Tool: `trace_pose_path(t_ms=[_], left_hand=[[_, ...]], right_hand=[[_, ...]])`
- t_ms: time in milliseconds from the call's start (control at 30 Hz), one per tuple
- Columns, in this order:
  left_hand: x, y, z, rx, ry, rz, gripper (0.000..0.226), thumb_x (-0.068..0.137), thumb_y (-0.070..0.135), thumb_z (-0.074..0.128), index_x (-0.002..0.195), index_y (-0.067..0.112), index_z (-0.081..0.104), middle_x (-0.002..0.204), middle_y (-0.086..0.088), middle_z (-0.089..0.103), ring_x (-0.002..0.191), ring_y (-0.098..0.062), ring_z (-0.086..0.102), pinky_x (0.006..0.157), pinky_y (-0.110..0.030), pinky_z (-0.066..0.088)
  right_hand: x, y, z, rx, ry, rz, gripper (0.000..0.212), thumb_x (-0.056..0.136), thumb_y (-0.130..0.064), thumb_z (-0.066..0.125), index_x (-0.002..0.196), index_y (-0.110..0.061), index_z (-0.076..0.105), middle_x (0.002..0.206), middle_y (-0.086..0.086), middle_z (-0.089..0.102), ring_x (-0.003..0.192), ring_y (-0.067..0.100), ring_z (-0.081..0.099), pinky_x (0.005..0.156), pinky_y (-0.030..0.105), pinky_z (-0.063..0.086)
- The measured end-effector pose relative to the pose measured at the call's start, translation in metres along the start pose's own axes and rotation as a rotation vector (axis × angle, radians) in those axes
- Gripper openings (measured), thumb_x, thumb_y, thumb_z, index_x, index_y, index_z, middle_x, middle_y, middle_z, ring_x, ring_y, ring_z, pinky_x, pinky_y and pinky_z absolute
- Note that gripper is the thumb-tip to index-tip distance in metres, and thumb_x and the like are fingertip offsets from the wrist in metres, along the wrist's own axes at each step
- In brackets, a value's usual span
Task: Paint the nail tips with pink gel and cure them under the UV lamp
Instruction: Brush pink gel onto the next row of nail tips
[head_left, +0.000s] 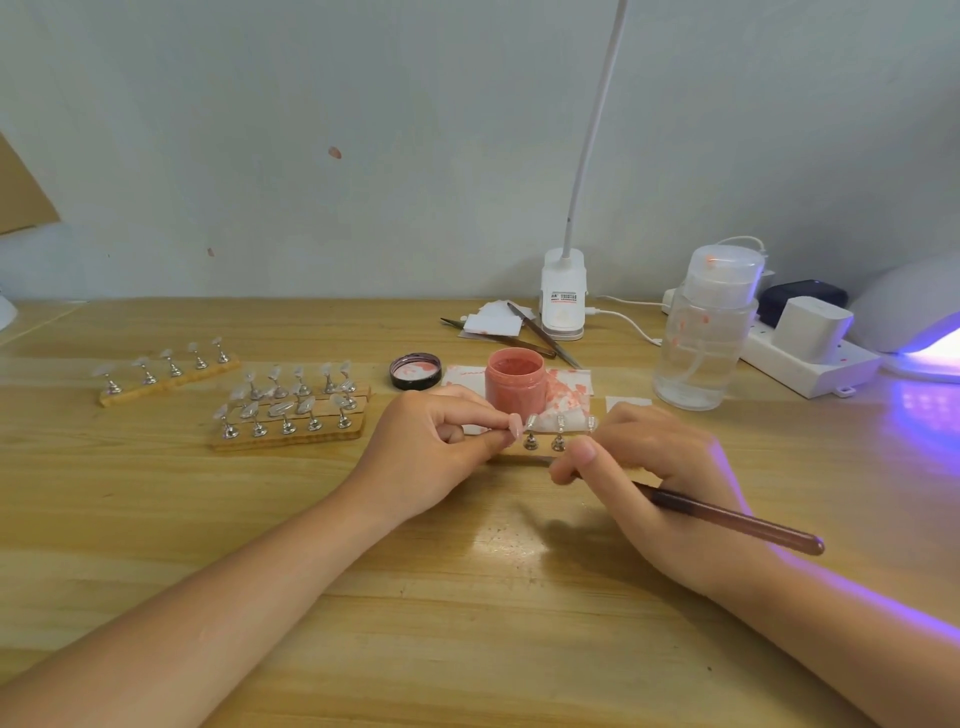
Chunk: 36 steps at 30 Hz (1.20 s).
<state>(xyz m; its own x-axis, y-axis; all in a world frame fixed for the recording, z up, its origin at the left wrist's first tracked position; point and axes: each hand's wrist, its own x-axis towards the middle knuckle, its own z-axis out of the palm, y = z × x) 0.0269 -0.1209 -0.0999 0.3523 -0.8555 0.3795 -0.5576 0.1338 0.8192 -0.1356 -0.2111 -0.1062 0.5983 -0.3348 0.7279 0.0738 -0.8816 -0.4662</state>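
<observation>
Step in hand: painting a nail tip on the small stand held between both hands, judged from the brush and the open jar.
Left hand (441, 447): pinched the left end of the nail tip stand (545, 441) between thumb and fingers, steadying it on the table (467, 597).
Right hand (649, 478): gripped the brush (737, 517) like a pen, handle pointing right and near; the bristle end was hidden under the fingers, so contact with a tip could not be told.
Nail tips: 3 holders showed on the held stand; whether they carried pink was too small to tell.
Pink gel jar (515, 382): open, just beyond the stand, its lid (415, 371) lying to the left.
Other stands (291, 410): 3 strips of clear tips, left of the hands, seemingly unpainted.
UV lamp (914, 317): far right, glowing violet, well apart from the stand.
Doing it well: keep the stand pressed flat, load little gel, stroke thinly from base to edge, and avoid flooding the metal holders.
Risk: the lit lamp's spill could thicken gel on the brush.
</observation>
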Motion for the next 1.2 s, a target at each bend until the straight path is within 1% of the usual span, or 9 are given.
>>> trace_pose_path(t_ms=[167,300,467,567,700,900,967,1100,1200], left_hand=[[0.0003,0.0,0.0002,0.002,0.002,-0.004,0.021,0.075,0.004,0.071,0.082,0.024,0.071,0.084,0.0,0.065,0.037,-0.003,0.03,0.044,-0.006,0.025],[0.0001,-0.0006,-0.0001,0.014,-0.006,0.002,0.019,0.076,0.007,0.071,0.078,0.027,0.071,0.083,0.003,0.065,0.038,-0.003,0.029,0.045,-0.006,0.025],[0.0004,0.0,-0.0003,0.022,-0.003,0.002,0.024,0.075,0.007,0.071,0.076,0.031,0.07,0.084,0.004,0.066,0.038,-0.003,0.031,0.044,-0.007,0.026],[0.0002,0.0003,-0.0001,0.023,-0.001,0.0,0.025,0.075,0.006,0.071,0.076,0.031,0.069,0.082,0.006,0.064,0.038,-0.003,0.03,0.044,-0.007,0.025],[0.0003,-0.0005,0.0003,0.017,-0.003,-0.012,0.021,0.075,0.007,0.072,0.075,0.028,0.071,0.079,0.008,0.063,0.037,-0.004,0.028,0.045,-0.007,0.024],[0.001,-0.0008,-0.0002,0.005,-0.004,-0.003,0.025,0.074,0.006,0.072,0.074,0.031,0.069,0.083,0.005,0.065,0.038,-0.004,0.028,0.044,-0.008,0.025],[0.001,-0.001,-0.0001,0.006,-0.003,-0.001,0.024,0.074,0.006,0.072,0.076,0.029,0.07,0.082,0.005,0.065,0.037,-0.004,0.028,0.044,-0.008,0.025],[0.0009,-0.002,0.0,0.011,0.001,-0.008,0.019,0.075,0.006,0.072,0.077,0.025,0.072,0.081,0.006,0.065,0.037,-0.004,0.027,0.044,-0.007,0.025],[0.0009,-0.0016,-0.0003,0.005,-0.004,-0.004,0.019,0.075,0.006,0.072,0.078,0.025,0.072,0.083,0.003,0.066,0.037,-0.004,0.027,0.044,-0.008,0.025]], right_hand=[[0.0026,-0.0019,-0.0003,-0.026,-0.044,0.024,0.027,0.085,-0.042,0.051,0.082,-0.025,0.072,0.071,-0.034,0.054,0.073,0.003,0.054,0.061,0.017,0.042],[-0.0008,0.001,-0.0007,-0.036,-0.034,-0.001,0.039,0.086,-0.042,0.048,0.067,-0.018,0.071,0.061,-0.008,0.062,0.06,0.009,0.054,0.059,0.031,0.042],[0.0022,-0.0042,-0.0027,-0.018,-0.032,0.008,0.024,0.081,-0.042,0.056,0.084,-0.024,0.073,0.074,-0.031,0.053,0.072,-0.002,0.053,0.064,0.008,0.04],[0.0017,-0.0033,-0.0021,-0.034,-0.074,0.0,0.025,0.08,-0.043,0.056,0.086,-0.025,0.073,0.075,-0.029,0.054,0.073,-0.001,0.054,0.064,0.016,0.045],[-0.0012,-0.0017,-0.0027,-0.016,-0.028,-0.031,0.028,0.082,-0.037,0.054,0.069,-0.019,0.072,0.061,-0.01,0.061,0.06,0.007,0.054,0.059,0.033,0.044],[0.002,-0.0056,-0.0035,-0.019,-0.042,0.003,0.024,0.081,-0.039,0.055,0.085,-0.022,0.073,0.073,-0.03,0.051,0.072,0.0,0.052,0.063,0.011,0.04],[0.0014,-0.0042,-0.0028,-0.014,-0.064,0.005,0.025,0.081,-0.04,0.055,0.084,-0.023,0.073,0.072,-0.029,0.053,0.071,0.0,0.053,0.065,0.014,0.043],[-0.0017,-0.001,-0.0043,-0.008,-0.04,-0.009,0.034,0.084,-0.037,0.051,0.069,-0.017,0.073,0.061,-0.006,0.063,0.06,0.01,0.057,0.059,0.035,0.044],[0.0,-0.0049,-0.0053,0.014,-0.014,-0.004,0.029,0.083,-0.036,0.052,0.074,-0.017,0.072,0.065,-0.015,0.06,0.063,0.006,0.054,0.06,0.021,0.043]])
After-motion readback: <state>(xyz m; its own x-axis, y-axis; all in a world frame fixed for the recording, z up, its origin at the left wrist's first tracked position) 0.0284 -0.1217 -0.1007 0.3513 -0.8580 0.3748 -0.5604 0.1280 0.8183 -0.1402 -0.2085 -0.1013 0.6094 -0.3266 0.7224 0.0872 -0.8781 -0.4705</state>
